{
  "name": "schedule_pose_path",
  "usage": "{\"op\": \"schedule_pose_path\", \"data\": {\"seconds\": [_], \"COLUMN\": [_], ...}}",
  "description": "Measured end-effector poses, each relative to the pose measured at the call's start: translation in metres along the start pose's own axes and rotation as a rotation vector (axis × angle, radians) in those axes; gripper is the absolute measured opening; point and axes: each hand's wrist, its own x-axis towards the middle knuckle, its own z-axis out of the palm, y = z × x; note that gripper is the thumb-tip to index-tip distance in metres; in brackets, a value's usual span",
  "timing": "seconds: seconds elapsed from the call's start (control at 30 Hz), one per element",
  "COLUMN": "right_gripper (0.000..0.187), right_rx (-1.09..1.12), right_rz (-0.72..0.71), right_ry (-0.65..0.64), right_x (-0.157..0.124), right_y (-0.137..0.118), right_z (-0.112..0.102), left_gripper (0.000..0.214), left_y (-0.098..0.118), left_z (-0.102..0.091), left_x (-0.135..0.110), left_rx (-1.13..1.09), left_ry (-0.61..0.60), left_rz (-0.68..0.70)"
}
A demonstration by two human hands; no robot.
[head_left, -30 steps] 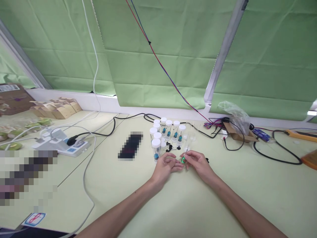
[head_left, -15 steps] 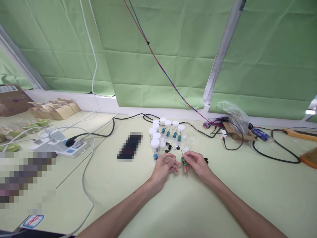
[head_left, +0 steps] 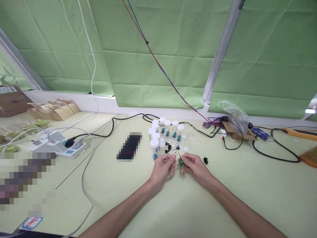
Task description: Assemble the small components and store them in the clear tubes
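Observation:
My right hand pinches a small green part with thin wire legs just above the pale green table. My left hand is curled next to it, fingertips closed near the top of the wire legs; what it pinches is too small to make out. Right behind both hands stands a cluster of clear vials with white caps, several holding blue-green parts. Small black pieces lie between the vials and my hands, and one more black piece lies right of my right hand.
A black cable runs to a white power strip at the left. A dark blurred rectangle lies left of the vials. At the back right are a cardboard box with a plastic bag, black wire loops and an orange object.
Both hands drew slightly toward me and left. The green part turned in my right hand's pinch, and my left fingertips closed in on its wire end.

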Motion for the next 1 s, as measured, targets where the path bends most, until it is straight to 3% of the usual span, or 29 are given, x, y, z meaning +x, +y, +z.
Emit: {"op": "schedule_pose_path", "data": {"seconds": [0.27, 0.47, 0.8, 1.0], "right_gripper": [0.030, 0.026, 0.026, 0.026], "right_rx": [0.061, 0.092, 0.117, 0.060], "right_rz": [0.024, 0.019, 0.065, 0.002], "right_ry": [-0.016, -0.015, 0.001, 0.010], "right_x": [0.0005, 0.0000, -0.0007, -0.0008], "right_y": [0.0013, 0.0002, 0.0009, 0.0041], "right_z": [-0.0022, -0.0035, -0.0037, 0.0006], "left_gripper": [0.034, 0.025, 0.029, 0.034], "left_y": [-0.0037, 0.0013, 0.0032, -0.0013], "left_z": [0.0006, 0.0009, 0.0010, 0.0030], "left_x": [0.0001, -0.0020, -0.0019, -0.0019], "left_rx": [-0.215, -0.251, 0.052, 0.107], "left_ry": [-0.038, -0.057, 0.061, 0.083], "left_rz": [-0.050, -0.045, 0.112, 0.098]}}
